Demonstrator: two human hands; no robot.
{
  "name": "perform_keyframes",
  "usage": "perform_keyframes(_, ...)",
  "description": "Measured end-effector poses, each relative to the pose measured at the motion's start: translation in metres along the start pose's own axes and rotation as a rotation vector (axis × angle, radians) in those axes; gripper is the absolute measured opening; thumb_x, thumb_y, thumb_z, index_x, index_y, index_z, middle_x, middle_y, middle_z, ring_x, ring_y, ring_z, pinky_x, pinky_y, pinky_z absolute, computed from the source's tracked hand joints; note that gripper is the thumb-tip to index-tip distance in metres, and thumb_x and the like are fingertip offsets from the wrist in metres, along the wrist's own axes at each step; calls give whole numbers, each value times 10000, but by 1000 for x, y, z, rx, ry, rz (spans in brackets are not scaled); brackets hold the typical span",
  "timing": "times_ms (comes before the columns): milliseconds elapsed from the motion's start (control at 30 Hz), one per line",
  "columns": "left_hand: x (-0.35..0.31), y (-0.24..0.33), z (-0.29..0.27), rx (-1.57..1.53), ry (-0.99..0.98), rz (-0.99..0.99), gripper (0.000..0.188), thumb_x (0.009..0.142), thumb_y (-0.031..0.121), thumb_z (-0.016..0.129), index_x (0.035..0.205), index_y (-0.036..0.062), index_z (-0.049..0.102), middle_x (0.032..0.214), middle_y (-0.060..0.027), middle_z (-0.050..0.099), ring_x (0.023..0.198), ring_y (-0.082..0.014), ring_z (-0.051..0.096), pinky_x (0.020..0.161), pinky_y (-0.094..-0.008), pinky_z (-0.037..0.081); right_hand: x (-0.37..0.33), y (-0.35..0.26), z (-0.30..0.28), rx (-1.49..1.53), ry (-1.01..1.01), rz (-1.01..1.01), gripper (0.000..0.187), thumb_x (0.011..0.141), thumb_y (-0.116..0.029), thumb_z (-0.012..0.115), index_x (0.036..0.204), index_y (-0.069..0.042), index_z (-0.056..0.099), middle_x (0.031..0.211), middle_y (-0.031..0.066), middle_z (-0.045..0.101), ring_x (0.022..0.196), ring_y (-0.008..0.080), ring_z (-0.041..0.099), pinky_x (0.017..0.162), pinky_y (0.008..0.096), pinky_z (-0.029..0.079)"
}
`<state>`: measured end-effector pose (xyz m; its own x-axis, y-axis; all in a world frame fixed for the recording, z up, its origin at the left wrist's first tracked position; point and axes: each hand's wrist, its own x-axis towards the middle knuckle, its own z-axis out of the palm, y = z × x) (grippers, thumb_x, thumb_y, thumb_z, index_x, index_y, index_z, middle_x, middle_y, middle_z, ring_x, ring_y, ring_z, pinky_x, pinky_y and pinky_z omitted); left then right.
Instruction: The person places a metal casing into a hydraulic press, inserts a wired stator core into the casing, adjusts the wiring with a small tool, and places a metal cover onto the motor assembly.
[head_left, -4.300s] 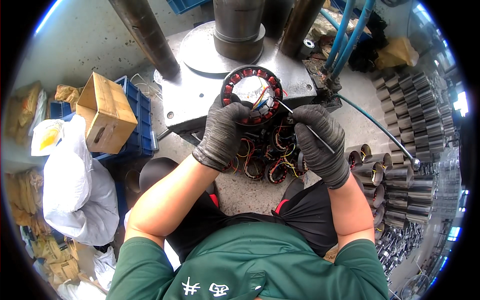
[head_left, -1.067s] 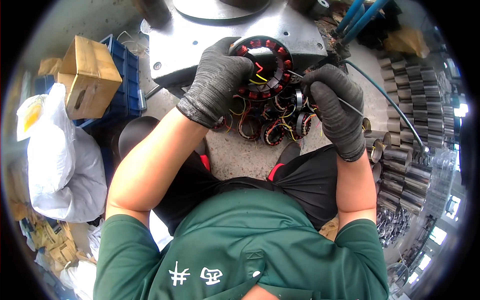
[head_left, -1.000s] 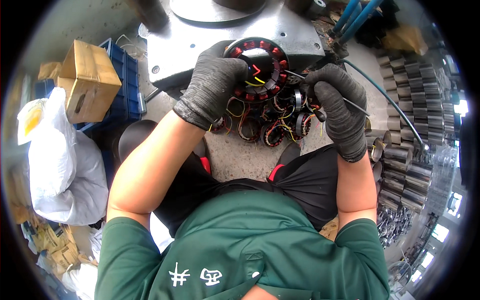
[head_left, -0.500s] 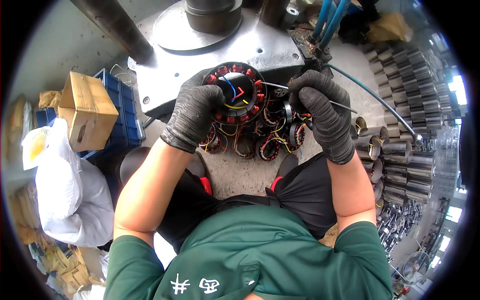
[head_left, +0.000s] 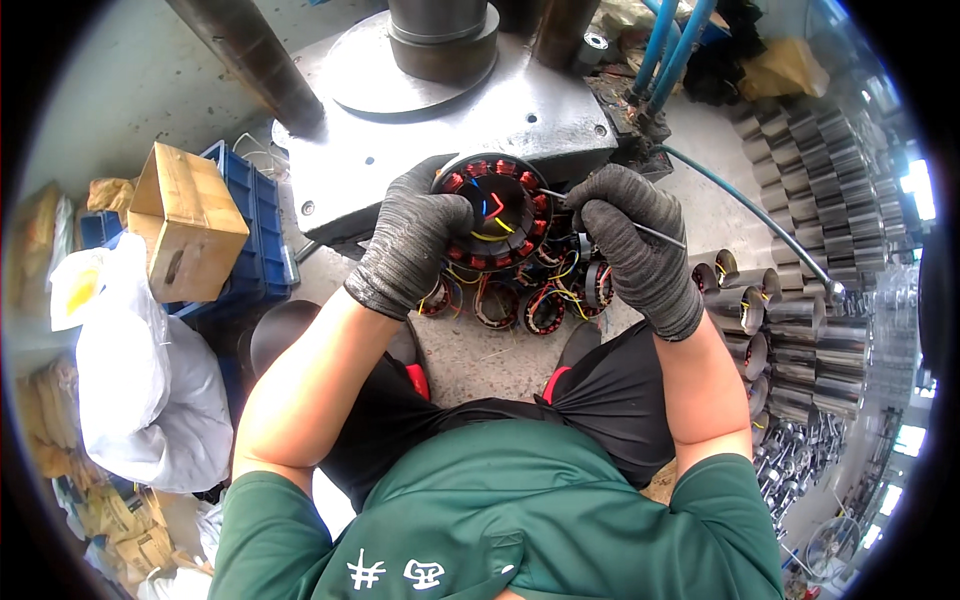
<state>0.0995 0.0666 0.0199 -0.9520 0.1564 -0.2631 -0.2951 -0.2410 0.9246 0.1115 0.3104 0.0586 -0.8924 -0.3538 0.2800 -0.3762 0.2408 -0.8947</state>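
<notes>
My left hand [head_left: 410,235], in a dark grey knit glove, is closed on the left rim of a motor stator [head_left: 541,215]. The stator is a ring with red copper windings around its inside and blue, red and yellow wires in its opening. My right hand [head_left: 640,235], gloved alike, grips a thin metal rod [head_left: 660,237]. The rod's tip meets the right side of the ring, near a winding; whether it touches cannot be made out. Below the held ring, several more wound stators [head_left: 545,311] with coloured leads sit close together on the floor.
A metal press bed [head_left: 420,130] with a round plate and thick columns stands ahead. Stacked steel cylinders [head_left: 835,340] fill the right, with a teal hose [head_left: 745,212] in front. On the left are a cardboard box [head_left: 195,225], blue crates [head_left: 262,215] and a white sack [head_left: 150,390].
In the picture, the stator and my left hand sit slightly lower and further right. The rod stays in my right hand, its tip still at the ring's right side.
</notes>
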Motion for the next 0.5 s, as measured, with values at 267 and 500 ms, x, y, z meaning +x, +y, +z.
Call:
perform_keyframes(267, -2, 1, -1, -98, 17, 19, 682, 609, 10, 568, 1278, -122, 578, 1091, -172, 716, 938, -252, 725, 854, -357, 624, -1, 7, 3, 242, 257, -139, 236, 1044, -183, 573, 1155, -12, 690, 941, 59, 701, 782, 111, 607, 725, 272, 499)
perform_keyframes(500, 1, -6, -1, -145, 26, 100, 705, 643, 32, 631, 1332, -98, 561, 1124, -160, 718, 949, -233, 723, 855, -332, 615, 11, 28, 20, 135, 161, 175, 476, 1022, -264, 677, 1363, 49, 565, 1116, 125, 729, 930, 131, 679, 802, 278, 580)
